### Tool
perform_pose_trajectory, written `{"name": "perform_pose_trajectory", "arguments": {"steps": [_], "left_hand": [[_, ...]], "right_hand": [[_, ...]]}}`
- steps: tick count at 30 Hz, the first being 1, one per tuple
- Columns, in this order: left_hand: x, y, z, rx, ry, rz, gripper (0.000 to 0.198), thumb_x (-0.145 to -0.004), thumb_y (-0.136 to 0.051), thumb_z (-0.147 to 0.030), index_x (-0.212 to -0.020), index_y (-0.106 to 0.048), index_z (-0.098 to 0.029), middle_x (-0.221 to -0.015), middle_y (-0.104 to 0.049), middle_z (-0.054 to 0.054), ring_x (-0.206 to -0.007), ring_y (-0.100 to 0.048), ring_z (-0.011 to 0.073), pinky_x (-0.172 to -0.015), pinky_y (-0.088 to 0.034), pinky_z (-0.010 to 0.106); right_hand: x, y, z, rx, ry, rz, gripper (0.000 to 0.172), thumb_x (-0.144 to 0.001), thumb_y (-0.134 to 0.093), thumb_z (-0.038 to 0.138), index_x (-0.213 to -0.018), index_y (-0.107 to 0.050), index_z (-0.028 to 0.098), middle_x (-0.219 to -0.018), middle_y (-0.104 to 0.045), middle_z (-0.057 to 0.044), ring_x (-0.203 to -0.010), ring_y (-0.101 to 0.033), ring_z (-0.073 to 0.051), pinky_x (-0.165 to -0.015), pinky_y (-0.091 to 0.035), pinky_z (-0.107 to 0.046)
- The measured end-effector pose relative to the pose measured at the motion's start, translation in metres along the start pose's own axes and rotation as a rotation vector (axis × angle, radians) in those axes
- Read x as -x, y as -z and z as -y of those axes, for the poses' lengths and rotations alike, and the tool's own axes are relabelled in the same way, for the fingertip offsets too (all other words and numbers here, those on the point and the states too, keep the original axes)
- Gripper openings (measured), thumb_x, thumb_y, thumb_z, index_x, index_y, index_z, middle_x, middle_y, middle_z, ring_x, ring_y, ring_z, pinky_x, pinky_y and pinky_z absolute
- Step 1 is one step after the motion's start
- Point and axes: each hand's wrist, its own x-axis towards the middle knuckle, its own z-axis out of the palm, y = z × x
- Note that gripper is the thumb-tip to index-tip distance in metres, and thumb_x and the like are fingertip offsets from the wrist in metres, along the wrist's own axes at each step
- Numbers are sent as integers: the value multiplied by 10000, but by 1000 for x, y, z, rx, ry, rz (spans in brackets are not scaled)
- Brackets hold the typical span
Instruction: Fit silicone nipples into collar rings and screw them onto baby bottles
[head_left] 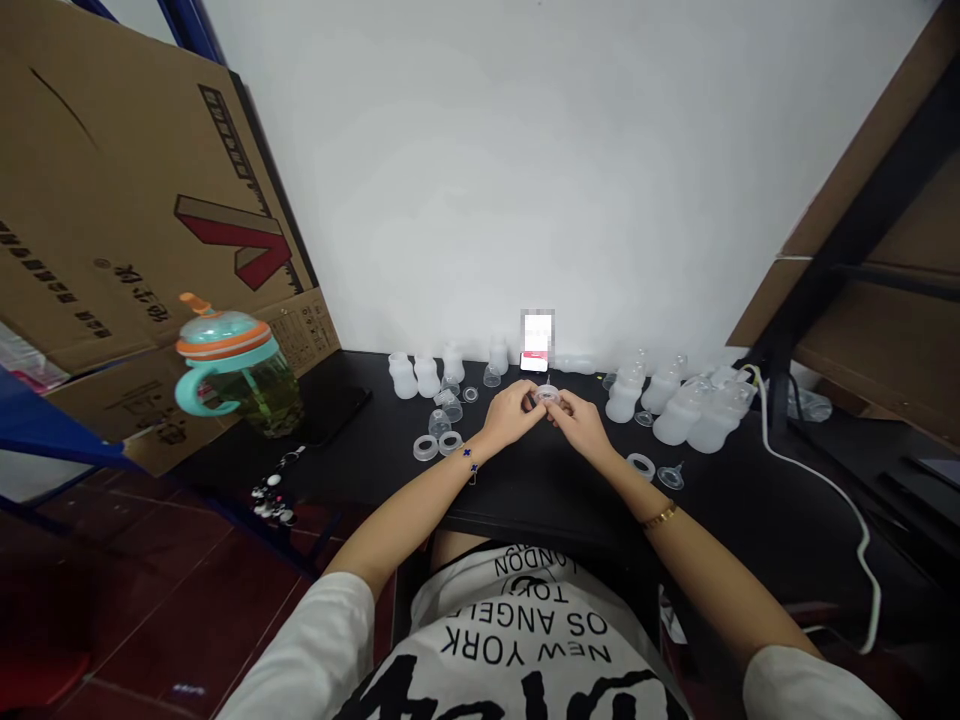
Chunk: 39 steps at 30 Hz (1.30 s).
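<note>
A person's left hand (pixel 514 412) and right hand (pixel 583 424) meet over a black table (pixel 540 480), each grip closed at the fingertips on 1 translucent ring (pixel 549 395) with a thin stem rising from it. The ring is held in front of a lit phone (pixel 534 361) near a white wall (pixel 525 200). 2 loose rings (pixel 425 456) lie by the left forearm; a stemmed disc (pixel 670 478) lies by the right. Translucent bottles (pixel 427 378) stand on both sides, a teal-handled jug (pixel 264 390) at far left.
</note>
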Motion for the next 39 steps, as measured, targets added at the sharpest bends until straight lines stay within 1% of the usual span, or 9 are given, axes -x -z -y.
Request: {"name": "perform_pose_trajectory", "arguments": {"steps": [6, 11, 14, 17, 22, 24, 29, 34, 39], "left_hand": [[0, 0, 1, 0, 12, -12, 84, -832, -614, -240, -909, -611, -207, -813, -650, -10, -720, -603, 143, -683, -449, 257], [-1, 0, 0, 44, 3, 27, 155, -831, -584, -207, -976, -640, -205, -863, -679, -1, -727, -613, 144, -700, -446, 260], [-2, 0, 0, 20, -6, 84, 98, -863, -560, -240, -879, -644, -191, -791, -658, 2, -705, -589, 156, -665, -411, 265], [-2, -1, 0, 1, 13, 117, 234, -918, -522, -317, -739, -591, -183, -715, -616, 2, -662, -545, 156, -623, -362, 268], [-1, 0, 0, 28, 27, 115, 317, -934, -501, -379, -689, -539, -182, -668, -565, -10, -625, -497, 144, -599, -318, 267], [-1, 0, 0, 38, 25, 112, 305, -923, -503, -373, -687, -535, -182, -661, -556, -13, -620, -490, 141, -593, -308, 266], [0, 0, 1, 59, 22, 134, 143, -857, -523, -274, -752, -568, -187, -677, -567, -25, -626, -496, 135, -603, -324, 251], [0, 1, 0, 47, 31, 178, 176, -852, -527, -278, -702, -542, -186, -643, -550, -25, -596, -472, 135, -591, -305, 257], [0, -1, 0, 29, 35, 179, 179, -864, -528, -292, -719, -559, -192, -646, -560, -19, -603, -483, 145, -593, -305, 261]], "right_hand": [[-1, -1, 0, -19, -4, 7, 175, -871, -557, 377, -875, -656, 234, -730, -683, 3, -632, -618, -180, -627, -463, -287], [0, 0, 2, -83, -17, 4, 203, -878, -533, 377, -849, -667, 226, -720, -686, -4, -633, -625, -176, -597, -461, -272], [0, 0, 3, -93, -19, 7, 270, -892, -516, 397, -737, -645, 218, -663, -663, -10, -611, -609, -173, -578, -455, -267], [1, 0, 3, -72, -26, 3, 321, -896, -512, 420, -676, -623, 215, -611, -639, -10, -579, -589, -169, -572, -451, -270], [1, -1, 4, -147, -45, -19, 243, -863, -584, 449, -942, -653, 229, -676, -661, 8, -603, -621, -177, -578, -466, -274], [1, 0, 4, -160, -47, -14, 249, -857, -590, 440, -977, -651, 231, -684, -655, 10, -603, -620, -178, -574, -465, -275], [2, -2, 5, -149, -25, -5, 203, -848, -573, 409, -837, -650, 222, -657, -626, 6, -604, -601, -176, -577, -455, -279], [4, -5, 7, -178, -12, -7, 208, -822, -565, 354, -976, -647, 241, -658, -615, 33, -576, -596, -169, -591, -471, -285], [3, -1, 6, -124, 7, -11, 149, -810, -573, 347, -864, -655, 234, -636, -600, 32, -571, -586, -166, -601, -451, -287]]}}
